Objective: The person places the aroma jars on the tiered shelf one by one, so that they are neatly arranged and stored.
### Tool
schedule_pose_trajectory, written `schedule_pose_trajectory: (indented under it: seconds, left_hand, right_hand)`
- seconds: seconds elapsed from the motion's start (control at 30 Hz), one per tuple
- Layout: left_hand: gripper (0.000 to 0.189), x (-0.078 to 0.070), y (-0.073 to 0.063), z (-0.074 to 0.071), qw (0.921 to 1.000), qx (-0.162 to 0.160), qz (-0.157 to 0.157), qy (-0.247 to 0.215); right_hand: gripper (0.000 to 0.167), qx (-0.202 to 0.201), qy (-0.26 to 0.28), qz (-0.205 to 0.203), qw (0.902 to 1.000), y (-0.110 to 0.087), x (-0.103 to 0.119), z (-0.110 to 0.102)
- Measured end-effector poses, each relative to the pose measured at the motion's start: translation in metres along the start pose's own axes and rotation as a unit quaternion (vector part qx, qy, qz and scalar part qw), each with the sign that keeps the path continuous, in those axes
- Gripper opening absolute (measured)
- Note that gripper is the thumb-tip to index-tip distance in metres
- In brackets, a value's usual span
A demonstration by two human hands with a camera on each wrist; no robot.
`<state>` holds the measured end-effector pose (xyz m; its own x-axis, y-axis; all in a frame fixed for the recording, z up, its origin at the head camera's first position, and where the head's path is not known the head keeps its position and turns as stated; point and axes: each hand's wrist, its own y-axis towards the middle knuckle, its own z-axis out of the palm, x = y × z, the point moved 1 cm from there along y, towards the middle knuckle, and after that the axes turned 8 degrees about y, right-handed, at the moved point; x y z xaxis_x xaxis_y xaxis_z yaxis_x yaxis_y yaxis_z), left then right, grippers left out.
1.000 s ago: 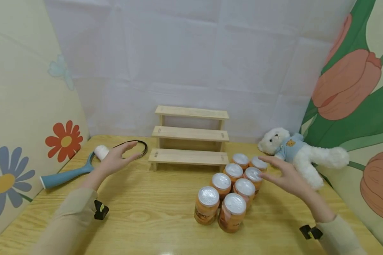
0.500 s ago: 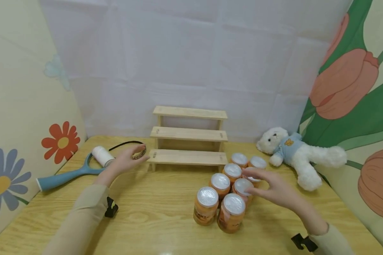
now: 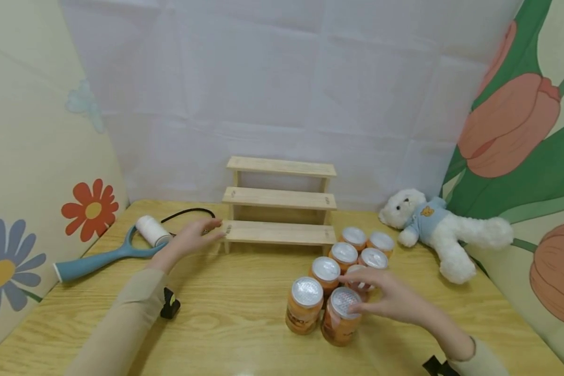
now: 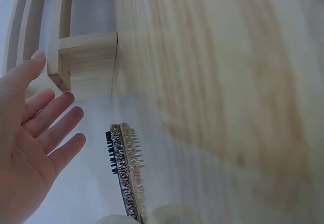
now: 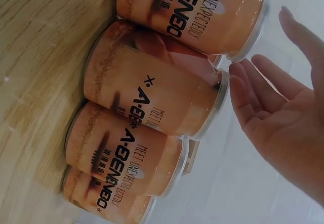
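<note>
My right hand [image 3: 390, 297] hovers with relaxed, spread fingers over the front right can [image 3: 340, 324] of a cluster of orange cans with silvery lids. In the right wrist view, its fingertips [image 5: 238, 77] are close to the lid edges; I cannot tell whether they touch. Printed lettering shows on the upright cans [image 5: 152, 82]. My left hand [image 3: 191, 241], fingers extended, is at the left end of the lowest step of a three-step wooden rack [image 3: 282, 232]. The left wrist view shows the thumb overlapping the rack's end [image 4: 61, 74]; contact is unclear.
A blue-handled lint roller [image 3: 94, 262] with a white roll [image 3: 151, 231] lies at left. Behind the left hand is a black headband [image 3: 188, 211], beaded and toothed in the left wrist view. A white teddy bear [image 3: 444, 230] in a blue top lies at right.
My right hand has moved left and nearer, from the rear cans to the front right one. The left hand has moved right to the rack's end. The cans stay put.
</note>
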<state>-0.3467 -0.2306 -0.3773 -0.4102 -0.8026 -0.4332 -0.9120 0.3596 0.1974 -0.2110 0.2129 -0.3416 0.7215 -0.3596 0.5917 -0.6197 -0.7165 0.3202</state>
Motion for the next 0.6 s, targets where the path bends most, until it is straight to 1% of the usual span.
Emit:
schedule_pose_trajectory:
  seconds: [0.17, 0.27, 0.33, 0.5, 0.6]
  left_hand:
    - [0.06, 0.0028, 0.0013, -0.002, 0.9998, 0.019, -0.009, 0.007]
    - [0.06, 0.0043, 0.0021, -0.0032, 0.9995, 0.023, -0.003, 0.019]
    - [0.059, 0.0045, 0.0022, -0.0039, 0.9993, 0.023, 0.004, 0.029]
    - [0.058, 0.0033, 0.0007, -0.0055, 0.9981, 0.025, 0.019, 0.053]
    - [0.059, 0.0038, 0.0, -0.0061, 0.9965, 0.023, 0.02, 0.077]
  right_hand:
    - [0.05, 0.032, -0.015, 0.024, 0.9991, -0.0005, 0.0047, -0.0005]
    - [0.051, 0.041, -0.01, 0.026, 0.9988, -0.0002, 0.0071, -0.0008]
    - [0.051, 0.04, -0.008, 0.023, 0.9989, -0.0002, 0.0075, -0.0005]
    - [0.048, 0.021, -0.035, 0.007, 0.9991, 0.0004, 0.0063, 0.0027]
    - [0.05, 0.014, -0.049, 0.011, 0.9986, 0.0015, 0.0062, 0.0052]
